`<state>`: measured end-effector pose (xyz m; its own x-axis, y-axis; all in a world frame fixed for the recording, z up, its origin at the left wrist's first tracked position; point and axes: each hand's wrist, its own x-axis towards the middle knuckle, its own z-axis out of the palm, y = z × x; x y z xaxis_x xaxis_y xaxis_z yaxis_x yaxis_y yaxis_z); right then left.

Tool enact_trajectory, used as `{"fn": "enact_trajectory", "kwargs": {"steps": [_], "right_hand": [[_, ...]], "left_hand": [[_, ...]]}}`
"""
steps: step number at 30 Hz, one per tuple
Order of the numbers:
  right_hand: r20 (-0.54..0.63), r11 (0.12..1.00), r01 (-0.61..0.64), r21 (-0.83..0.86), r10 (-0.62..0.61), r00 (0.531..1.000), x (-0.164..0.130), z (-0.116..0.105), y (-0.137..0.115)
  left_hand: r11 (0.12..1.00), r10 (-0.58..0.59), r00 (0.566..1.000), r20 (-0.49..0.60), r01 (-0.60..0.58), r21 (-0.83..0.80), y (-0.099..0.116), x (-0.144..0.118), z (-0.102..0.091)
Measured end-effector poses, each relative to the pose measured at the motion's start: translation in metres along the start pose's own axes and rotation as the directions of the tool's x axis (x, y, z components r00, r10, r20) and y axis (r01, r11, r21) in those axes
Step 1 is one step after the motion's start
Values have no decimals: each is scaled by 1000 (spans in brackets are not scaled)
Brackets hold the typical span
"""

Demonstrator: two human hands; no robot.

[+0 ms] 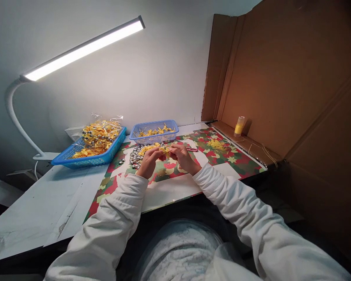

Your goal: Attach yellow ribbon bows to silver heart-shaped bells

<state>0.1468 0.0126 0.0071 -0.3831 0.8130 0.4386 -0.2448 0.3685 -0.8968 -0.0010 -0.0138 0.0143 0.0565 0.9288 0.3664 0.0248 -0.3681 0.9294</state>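
Observation:
My left hand (148, 162) and my right hand (185, 158) meet over the middle of the table, fingertips pinched together. Between them is a small yellow ribbon piece (167, 151), mostly covered by my fingers. Just behind and left of my left hand lies a pile of shiny silver bell-like balls (134, 157). Loose yellow ribbon pieces (148, 148) rest on top of that pile. A slim pinkish-red tool (192, 150) pokes out behind my right hand; its kind is unclear.
A blue basket (117, 151) of yellow bows and silver balls stands left, a lighter blue basket (153, 137) at the back. Yellow strings (218, 144) lie right, near a yellow thread spool (239, 127). Cardboard (280, 78) walls the right; a lamp (84, 50) hangs above left.

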Motion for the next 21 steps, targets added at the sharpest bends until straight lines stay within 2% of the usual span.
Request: {"fn": "enact_trajectory", "kwargs": {"steps": [4,11,17,21], "right_hand": [[-10,999,38,-4,-38,999,-2,1,-2],[-76,990,138,-32,-140,987,-2,-1,-3],[-138,981,115,-156,-137,981,-3,-2,-2],[-113,971,145,-191,-169,979,-4,-1,-5]], "left_hand": [[1000,-10,1000,-8,9,-27,1,0,2],[1000,-12,998,-63,14,21,-2,0,2],[989,85,995,-44,-79,121,-5,1,0],[980,142,988,-68,-131,147,-6,2,-1]]}}
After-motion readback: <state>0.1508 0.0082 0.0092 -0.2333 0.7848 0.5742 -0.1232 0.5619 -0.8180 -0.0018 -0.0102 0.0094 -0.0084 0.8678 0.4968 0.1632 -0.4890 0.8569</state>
